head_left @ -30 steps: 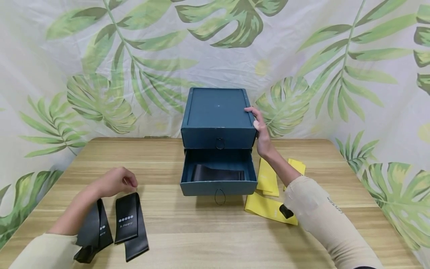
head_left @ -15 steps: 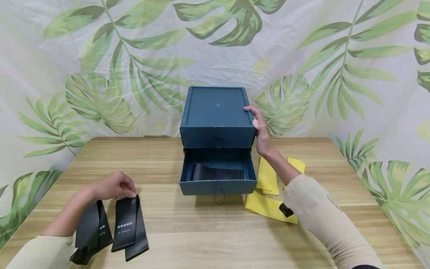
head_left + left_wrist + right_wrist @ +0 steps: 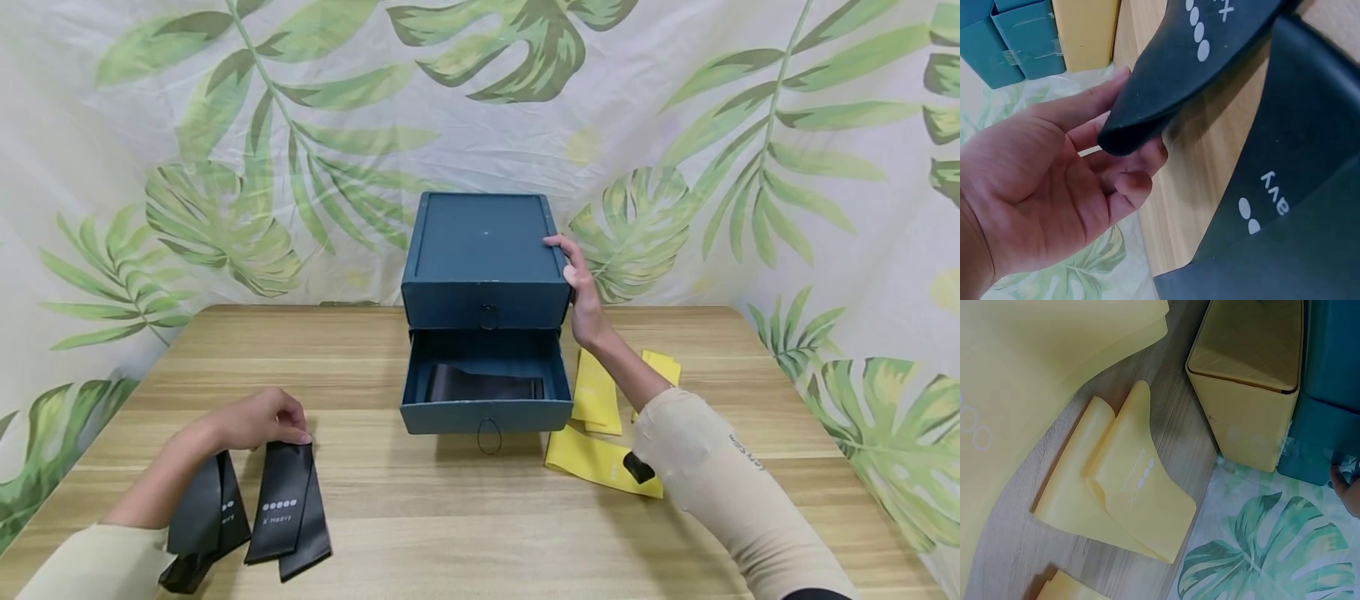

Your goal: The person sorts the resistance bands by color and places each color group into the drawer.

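My left hand [image 3: 258, 419] pinches the far end of a black resistance band [image 3: 279, 500] marked "X-Heavy". In the left wrist view its folded end [image 3: 1141, 122] lies between the thumb and fingers, slightly lifted off the wood. Just left of it is another black resistance band [image 3: 213, 512], partly behind the forearm. My right hand [image 3: 583, 292] rests on the right top edge of a blue drawer box [image 3: 483, 242], fingertips over the rim. Below, a blue drawer [image 3: 486, 417] is pulled out, with a black band [image 3: 483, 386] lying in it.
Several yellow resistance bands [image 3: 603, 462] lie right of the drawer, partly under the right forearm. A yellow box [image 3: 1241, 419] stands beneath the blue one in the wrist views. Behind the wooden table [image 3: 450, 533] hangs a leaf-patterned cloth [image 3: 337, 167].
My left hand has come down onto the black band's far end and pinched it; that end has shifted slightly towards me. The right hand stays on the box.
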A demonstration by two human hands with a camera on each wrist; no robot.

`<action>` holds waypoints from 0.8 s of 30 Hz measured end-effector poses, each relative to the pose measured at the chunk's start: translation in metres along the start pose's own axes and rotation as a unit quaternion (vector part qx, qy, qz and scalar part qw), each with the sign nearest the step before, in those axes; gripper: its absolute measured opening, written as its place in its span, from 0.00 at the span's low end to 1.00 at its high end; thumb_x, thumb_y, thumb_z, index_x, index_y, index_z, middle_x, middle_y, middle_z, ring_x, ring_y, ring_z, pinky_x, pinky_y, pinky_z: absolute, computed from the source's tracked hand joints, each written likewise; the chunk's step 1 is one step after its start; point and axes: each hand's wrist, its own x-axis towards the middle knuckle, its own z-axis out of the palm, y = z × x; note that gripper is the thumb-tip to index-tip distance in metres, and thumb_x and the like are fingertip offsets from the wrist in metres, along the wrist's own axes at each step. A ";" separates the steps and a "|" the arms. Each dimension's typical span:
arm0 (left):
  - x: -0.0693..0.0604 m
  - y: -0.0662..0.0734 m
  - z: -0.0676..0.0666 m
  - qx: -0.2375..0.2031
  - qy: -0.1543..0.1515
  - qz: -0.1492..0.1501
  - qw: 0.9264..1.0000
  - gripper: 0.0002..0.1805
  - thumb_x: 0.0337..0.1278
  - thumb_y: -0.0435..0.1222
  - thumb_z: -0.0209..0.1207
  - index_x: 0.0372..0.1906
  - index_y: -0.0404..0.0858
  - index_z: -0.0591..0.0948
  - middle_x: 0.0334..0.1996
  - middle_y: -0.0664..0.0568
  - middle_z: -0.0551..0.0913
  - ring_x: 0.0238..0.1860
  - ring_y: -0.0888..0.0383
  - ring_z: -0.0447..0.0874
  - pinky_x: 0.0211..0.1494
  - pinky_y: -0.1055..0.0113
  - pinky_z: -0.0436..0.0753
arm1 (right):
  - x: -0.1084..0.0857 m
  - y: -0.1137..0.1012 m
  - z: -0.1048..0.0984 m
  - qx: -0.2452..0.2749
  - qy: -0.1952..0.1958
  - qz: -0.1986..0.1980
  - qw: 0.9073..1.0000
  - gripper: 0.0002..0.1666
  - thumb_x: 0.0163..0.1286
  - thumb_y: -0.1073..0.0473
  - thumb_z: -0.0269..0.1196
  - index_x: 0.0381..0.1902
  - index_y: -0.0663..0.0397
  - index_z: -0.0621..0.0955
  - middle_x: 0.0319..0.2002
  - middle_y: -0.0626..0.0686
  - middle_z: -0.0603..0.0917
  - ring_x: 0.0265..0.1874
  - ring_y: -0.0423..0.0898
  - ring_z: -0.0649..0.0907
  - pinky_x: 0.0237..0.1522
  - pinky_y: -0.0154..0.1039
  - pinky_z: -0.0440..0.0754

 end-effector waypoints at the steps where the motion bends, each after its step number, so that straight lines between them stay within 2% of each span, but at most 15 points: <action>1: 0.000 0.000 -0.001 -0.002 -0.003 0.000 1.000 0.08 0.67 0.33 0.66 0.31 0.35 0.85 0.21 0.59 0.75 0.18 0.66 0.67 0.22 0.71 0.69 | 0.000 0.000 0.000 0.000 0.000 0.000 1.000 0.39 0.70 0.47 0.39 0.70 0.70 0.64 0.77 0.64 0.57 0.75 0.61 0.59 0.74 0.60 0.53; 7: -0.003 0.002 -0.006 -0.023 -0.030 -0.002 0.999 0.07 0.70 0.32 0.62 0.39 0.31 0.87 0.23 0.58 0.78 0.17 0.67 0.67 0.21 0.71 0.69 | 0.001 -0.001 0.000 0.000 0.000 -0.002 1.000 0.39 0.69 0.48 0.39 0.69 0.70 0.64 0.77 0.64 0.57 0.74 0.61 0.60 0.73 0.59 0.54; 11: -0.007 0.004 -0.009 -0.039 -0.045 -0.013 0.998 0.10 0.70 0.30 0.60 0.46 0.26 0.86 0.27 0.56 0.81 0.18 0.67 0.67 0.22 0.72 0.69 | 0.001 0.000 0.000 -0.003 0.000 0.000 1.000 0.39 0.69 0.48 0.39 0.69 0.70 0.65 0.77 0.64 0.58 0.74 0.61 0.60 0.73 0.59 0.55; 15: -0.009 0.008 -0.010 -0.054 -0.051 -0.024 0.997 0.11 0.70 0.29 0.60 0.48 0.24 0.85 0.28 0.54 0.83 0.19 0.66 0.66 0.23 0.72 0.68 | 0.001 0.000 -0.001 -0.002 0.000 0.002 1.000 0.39 0.70 0.48 0.39 0.69 0.70 0.64 0.77 0.64 0.57 0.74 0.61 0.60 0.73 0.60 0.55; 20: -0.007 0.008 -0.009 -0.063 -0.055 -0.010 0.996 0.10 0.67 0.27 0.62 0.47 0.24 0.85 0.30 0.53 0.84 0.25 0.66 0.72 0.29 0.71 0.74 | 0.001 -0.001 0.000 -0.004 -0.001 -0.001 1.000 0.39 0.70 0.49 0.39 0.69 0.70 0.64 0.77 0.64 0.58 0.74 0.60 0.59 0.74 0.59 0.54; 24: -0.005 0.012 -0.010 -0.047 -0.044 0.011 0.998 0.08 0.66 0.28 0.64 0.45 0.26 0.85 0.33 0.53 0.84 0.31 0.64 0.76 0.34 0.70 0.79 | 0.001 -0.001 -0.001 -0.003 -0.002 0.001 1.000 0.38 0.70 0.49 0.39 0.69 0.71 0.64 0.77 0.64 0.57 0.75 0.60 0.59 0.74 0.58 0.54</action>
